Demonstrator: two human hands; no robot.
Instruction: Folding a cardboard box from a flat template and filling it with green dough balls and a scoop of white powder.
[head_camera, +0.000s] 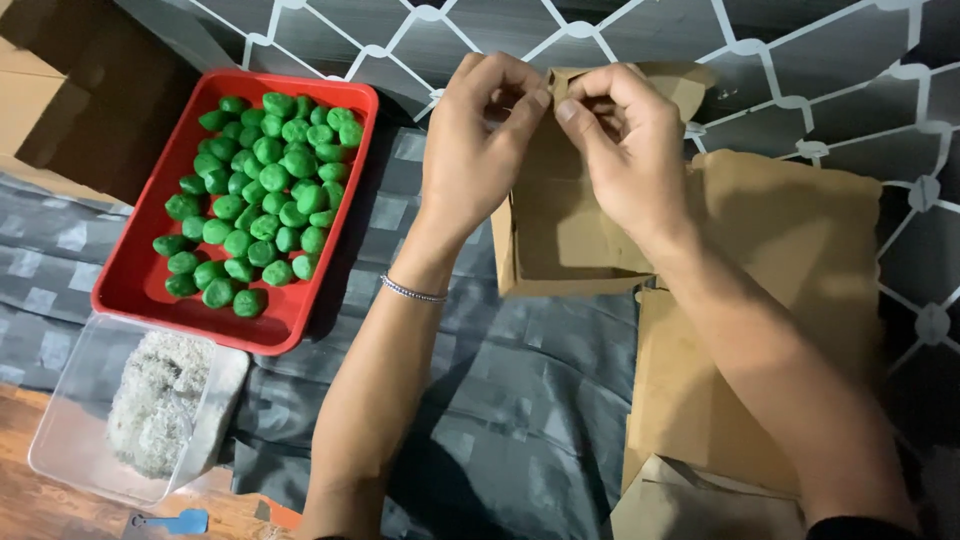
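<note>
While pinching its top flap, both hands, left hand (480, 140) and right hand (625, 150), closed on brown paper box (560, 240).

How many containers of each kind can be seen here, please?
Red tray with green balls: 1
Clear plastic tub with white shreds: 1
Brown paper box, held at its top by the left hand and right hand: 1
Total: 3
</note>
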